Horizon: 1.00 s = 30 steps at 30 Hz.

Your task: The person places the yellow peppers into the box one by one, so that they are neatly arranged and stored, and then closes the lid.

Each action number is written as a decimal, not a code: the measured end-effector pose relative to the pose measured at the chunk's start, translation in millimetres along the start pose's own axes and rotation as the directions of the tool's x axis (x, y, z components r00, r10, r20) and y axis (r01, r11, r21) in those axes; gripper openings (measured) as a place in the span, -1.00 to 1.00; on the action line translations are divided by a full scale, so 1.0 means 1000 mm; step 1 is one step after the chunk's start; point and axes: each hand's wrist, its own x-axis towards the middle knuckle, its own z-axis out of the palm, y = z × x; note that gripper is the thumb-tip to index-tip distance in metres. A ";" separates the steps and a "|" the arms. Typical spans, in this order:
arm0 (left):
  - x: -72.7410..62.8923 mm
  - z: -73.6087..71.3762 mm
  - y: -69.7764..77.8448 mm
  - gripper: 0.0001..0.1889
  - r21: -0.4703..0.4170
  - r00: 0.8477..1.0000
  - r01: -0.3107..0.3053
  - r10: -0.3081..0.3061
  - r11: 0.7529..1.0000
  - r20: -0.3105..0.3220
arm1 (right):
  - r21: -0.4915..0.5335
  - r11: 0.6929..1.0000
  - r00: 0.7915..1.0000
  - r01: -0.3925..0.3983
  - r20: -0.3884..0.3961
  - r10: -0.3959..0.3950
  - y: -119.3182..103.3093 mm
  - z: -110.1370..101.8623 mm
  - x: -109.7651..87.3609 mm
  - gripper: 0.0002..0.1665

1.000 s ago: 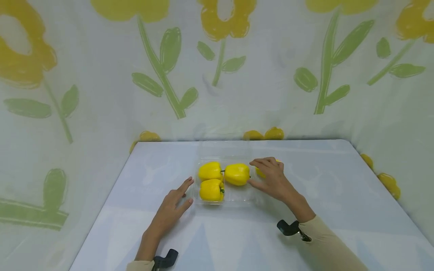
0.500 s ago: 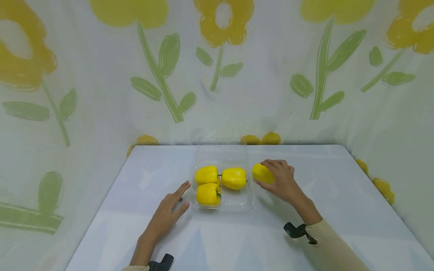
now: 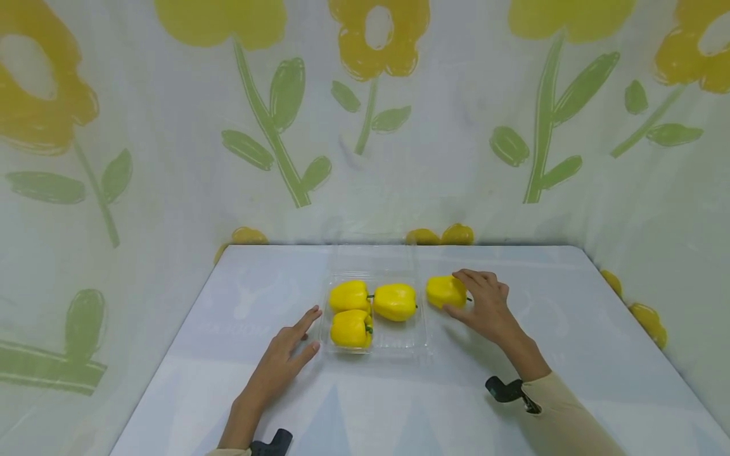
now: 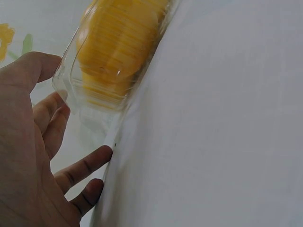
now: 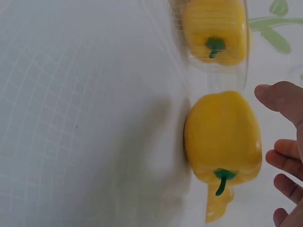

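Observation:
A clear plastic clamshell box (image 3: 402, 339) stands on the table with its lid raised at the back. Inside lie three yellow bell peppers: one at back left (image 3: 349, 296), one at front left (image 3: 350, 329) and one on the right (image 3: 395, 302). Just outside the box's right wall, a fourth bell pepper (image 3: 446, 292) lies on its side, green stem pointing right. My right hand (image 3: 485, 304) hovers beside it with fingers spread; the right wrist view shows a gap between fingertips and pepper. My left hand (image 3: 285, 348) has its loosely extended fingertips at the box's left wall (image 4: 66, 85).
The white table (image 3: 570, 342) ends against a fabric backdrop (image 3: 445, 145) printed with yellow flowers. A black wrist camera mount (image 3: 503, 389) sits at the right cuff, and another mount (image 3: 272, 443) at the left.
My right hand has moved right, from the box's edge past the loose bell pepper, which now shows more fully. The left hand stays by the box; the view has tilted slightly.

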 end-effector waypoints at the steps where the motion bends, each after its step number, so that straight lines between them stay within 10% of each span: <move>1: 0.000 0.000 0.000 -0.36 -0.001 1.000 0.004 -0.004 1.000 0.002 | 0.000 1.000 1.000 -0.005 0.002 0.005 0.001 0.001 -0.001 -0.20; 30: 0.000 0.001 -0.002 -0.36 -0.005 1.000 -0.009 0.009 1.000 -0.001 | 0.002 0.999 0.998 -0.049 0.044 0.049 0.021 0.005 0.000 -0.19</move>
